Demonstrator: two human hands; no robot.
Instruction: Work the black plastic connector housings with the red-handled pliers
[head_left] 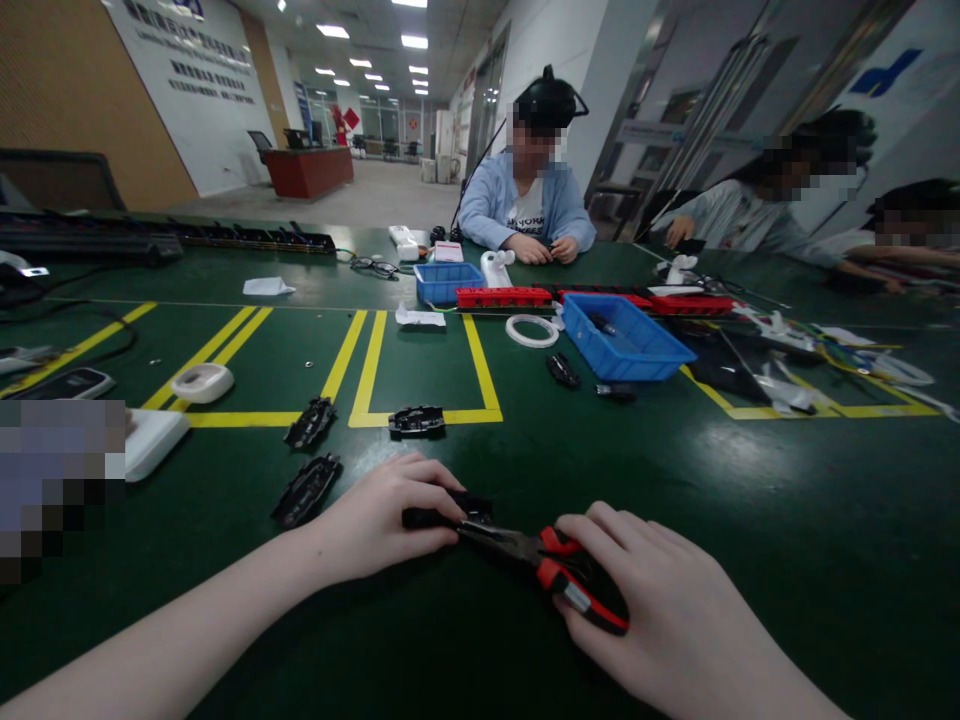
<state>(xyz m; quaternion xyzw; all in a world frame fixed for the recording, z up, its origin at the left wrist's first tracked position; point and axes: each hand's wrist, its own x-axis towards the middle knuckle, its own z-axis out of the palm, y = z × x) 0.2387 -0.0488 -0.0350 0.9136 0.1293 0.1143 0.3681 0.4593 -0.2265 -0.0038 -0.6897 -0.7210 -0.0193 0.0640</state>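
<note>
My left hand pinches a small black plastic part against the green table, its fingers covering much of it. In my right hand is a pair of needle-nose pliers with red and black handles. Its jaws point left and reach the black part at my left fingertips; whether they clamp it I cannot tell. Close to my left forearm lies a black plastic housing. Two similar housings, one on the left and one at the middle, rest farther out.
A blue bin stands right of centre, with black pieces before it. Behind are a smaller blue bin, a red strip and a white tape roll. A person sits opposite; others work at right.
</note>
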